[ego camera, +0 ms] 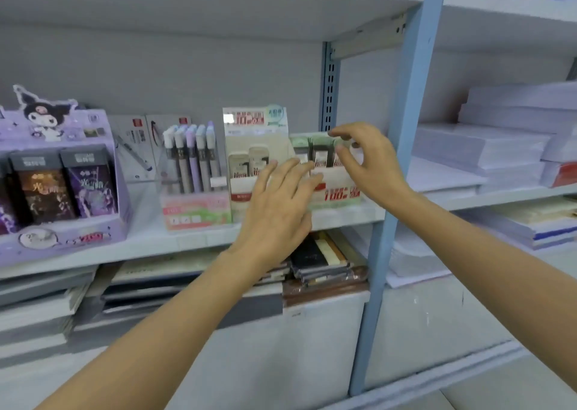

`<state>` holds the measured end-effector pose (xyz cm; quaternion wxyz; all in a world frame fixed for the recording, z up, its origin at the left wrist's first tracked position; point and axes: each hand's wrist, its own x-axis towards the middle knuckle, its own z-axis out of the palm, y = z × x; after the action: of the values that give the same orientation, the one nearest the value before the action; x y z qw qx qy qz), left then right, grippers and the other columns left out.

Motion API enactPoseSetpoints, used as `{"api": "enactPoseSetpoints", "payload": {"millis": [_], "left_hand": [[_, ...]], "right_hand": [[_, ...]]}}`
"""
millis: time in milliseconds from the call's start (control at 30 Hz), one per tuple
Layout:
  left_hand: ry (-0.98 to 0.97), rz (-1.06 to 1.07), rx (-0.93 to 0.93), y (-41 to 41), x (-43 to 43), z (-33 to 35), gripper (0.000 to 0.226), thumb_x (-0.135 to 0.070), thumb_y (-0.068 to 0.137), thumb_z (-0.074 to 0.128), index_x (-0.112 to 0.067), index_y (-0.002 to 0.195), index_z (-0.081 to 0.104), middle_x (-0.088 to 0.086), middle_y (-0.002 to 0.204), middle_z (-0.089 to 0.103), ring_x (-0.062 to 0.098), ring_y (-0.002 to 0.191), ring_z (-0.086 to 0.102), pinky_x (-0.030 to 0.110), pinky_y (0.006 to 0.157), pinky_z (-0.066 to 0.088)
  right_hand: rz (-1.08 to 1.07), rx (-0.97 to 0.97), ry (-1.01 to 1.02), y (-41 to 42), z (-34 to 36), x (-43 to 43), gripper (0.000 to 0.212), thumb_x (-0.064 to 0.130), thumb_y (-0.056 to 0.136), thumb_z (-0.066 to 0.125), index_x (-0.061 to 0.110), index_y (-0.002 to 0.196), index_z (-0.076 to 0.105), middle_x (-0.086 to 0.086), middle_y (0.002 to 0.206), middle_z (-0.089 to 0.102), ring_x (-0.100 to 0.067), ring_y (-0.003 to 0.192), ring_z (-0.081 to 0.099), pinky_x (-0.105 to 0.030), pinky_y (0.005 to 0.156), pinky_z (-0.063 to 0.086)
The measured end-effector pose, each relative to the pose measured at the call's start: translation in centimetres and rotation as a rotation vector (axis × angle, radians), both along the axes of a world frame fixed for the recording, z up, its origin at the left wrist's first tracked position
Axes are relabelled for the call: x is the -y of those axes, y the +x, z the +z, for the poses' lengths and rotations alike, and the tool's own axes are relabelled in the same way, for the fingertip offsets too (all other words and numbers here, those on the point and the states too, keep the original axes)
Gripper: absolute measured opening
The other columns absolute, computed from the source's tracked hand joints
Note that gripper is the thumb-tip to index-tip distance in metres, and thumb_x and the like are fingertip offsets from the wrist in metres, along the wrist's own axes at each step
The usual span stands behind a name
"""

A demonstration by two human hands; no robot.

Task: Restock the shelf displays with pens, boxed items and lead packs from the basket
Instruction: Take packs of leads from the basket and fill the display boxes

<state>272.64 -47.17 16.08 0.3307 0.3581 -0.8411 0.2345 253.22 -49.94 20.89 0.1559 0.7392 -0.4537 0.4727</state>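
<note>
I make out a red "100" on the front of the display box (340, 192), a red "10" on the neighbouring header card (249, 117), other print too blurred.

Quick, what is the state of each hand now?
Left hand: open, fingers straight, holding nothing.
Right hand: fingers curved at the lead packs; grip cannot be told.

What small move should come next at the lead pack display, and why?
Probably press the lead packs down level with the right hand, since its fingertips sit at their tops while the open left hand lies across the display box front.
</note>
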Motion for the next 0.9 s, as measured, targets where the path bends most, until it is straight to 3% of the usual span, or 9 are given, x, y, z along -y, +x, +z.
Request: {"api": "enactPoseSetpoints", "payload": {"millis": [100,267,367,500,600,667,733,833,900], "left_hand": [[-0.027,-0.102,-0.157,2.4,-2.3,-3.4,0.027,-0.006,0.082,0.064,-0.006,0.110,0.064,0.011,0.108,0.062,0.028,0.100,0.056,0.039,0.083,0.043],[0.540,0.007,-0.284,6.9,-4.8,-13.2,0.011,-0.016,0.092,0.057,-0.014,0.103,0.057,-0.003,0.085,0.056,0.017,0.071,0.053,0.033,0.063,0.045],[0.922,0.119,-0.175,9.9,-5.7,-20.6,0.011,-0.020,0.093,0.058,-0.015,0.102,0.062,-0.003,0.082,0.061,0.021,0.075,0.060,0.034,0.069,0.047],[1.365,0.254,0.010,13.1,-9.0,-30.8,0.014,-0.025,0.090,0.063,-0.019,0.102,0.068,-0.004,0.088,0.063,0.018,0.087,0.063,0.026,0.071,0.044],[1.543,0.381,0.032,14.4,-11.8,-37.7,0.018,-0.029,0.090,0.063,-0.018,0.103,0.068,0.001,0.099,0.069,0.019,0.093,0.064,0.028,0.076,0.046],[1.635,0.499,-0.041,14.8,-13.4,-41.5,0.019,-0.033,0.091,0.061,-0.018,0.101,0.067,0.004,0.102,0.069,0.020,0.095,0.064,0.029,0.076,0.047],[1.681,0.623,-0.126,15.0,-14.7,-44.3,0.023,-0.034,0.091,0.061,-0.015,0.104,0.063,0.007,0.104,0.068,0.024,0.097,0.064,0.030,0.074,0.046],[1.649,0.798,-0.255,14.8,-15.6,-46.9,0.055,-0.049,0.089,0.062,-0.006,0.120,0.049,0.009,0.106,0.065,0.029,0.097,0.062,0.033,0.069,0.045],[1.611,0.885,-0.331,14.5,-15.7,-47.7,0.068,-0.057,0.085,0.063,-0.002,0.120,0.045,0.006,0.090,0.062,0.028,0.083,0.060,0.033,0.060,0.039]], "right_hand": [[0.170,0.050,0.061,3.0,-3.4,-4.0,0.016,0.013,0.095,0.056,0.006,0.095,0.069,-0.003,0.089,0.068,-0.010,0.073,0.060,-0.022,0.067,0.048],[0.378,0.051,0.509,8.0,-13.0,-6.8,0.028,0.020,0.098,0.054,0.003,0.082,0.069,-0.003,0.071,0.068,-0.011,0.062,0.063,-0.033,0.060,0.053],[0.438,-0.012,0.876,10.3,-20.5,-7.0,0.027,0.021,0.098,0.056,0.002,0.085,0.070,-0.005,0.073,0.069,-0.003,0.058,0.063,-0.025,0.057,0.052],[0.480,-0.246,1.251,12.6,-31.3,-7.5,0.018,0.017,0.095,0.061,0.003,0.092,0.071,-0.007,0.084,0.072,-0.010,0.063,0.064,-0.026,0.070,0.052],[0.475,-0.364,1.438,13.6,-38.5,-8.9,0.021,0.019,0.094,0.061,0.004,0.104,0.071,-0.005,0.101,0.070,-0.011,0.084,0.064,-0.029,0.082,0.048],[0.459,-0.415,1.572,13.8,-42.4,-10.0,0.024,0.020,0.095,0.060,0.004,0.111,0.068,-0.009,0.111,0.067,-0.021,0.099,0.062,-0.033,0.089,0.048],[0.449,-0.447,1.663,14.0,-45.3,-11.2,0.024,0.021,0.095,0.060,0.007,0.114,0.066,-0.009,0.115,0.065,-0.019,0.100,0.060,-0.029,0.086,0.047],[0.406,-0.505,1.693,14.5,-48.6,-12.6,0.028,0.029,0.093,0.062,0.012,0.115,0.060,-0.005,0.114,0.063,-0.019,0.099,0.059,-0.030,0.083,0.048],[0.365,-0.507,1.684,14.8,-50.3,-13.3,0.035,0.038,0.089,0.066,0.011,0.111,0.059,-0.003,0.107,0.062,-0.020,0.095,0.059,-0.031,0.080,0.049]]}}
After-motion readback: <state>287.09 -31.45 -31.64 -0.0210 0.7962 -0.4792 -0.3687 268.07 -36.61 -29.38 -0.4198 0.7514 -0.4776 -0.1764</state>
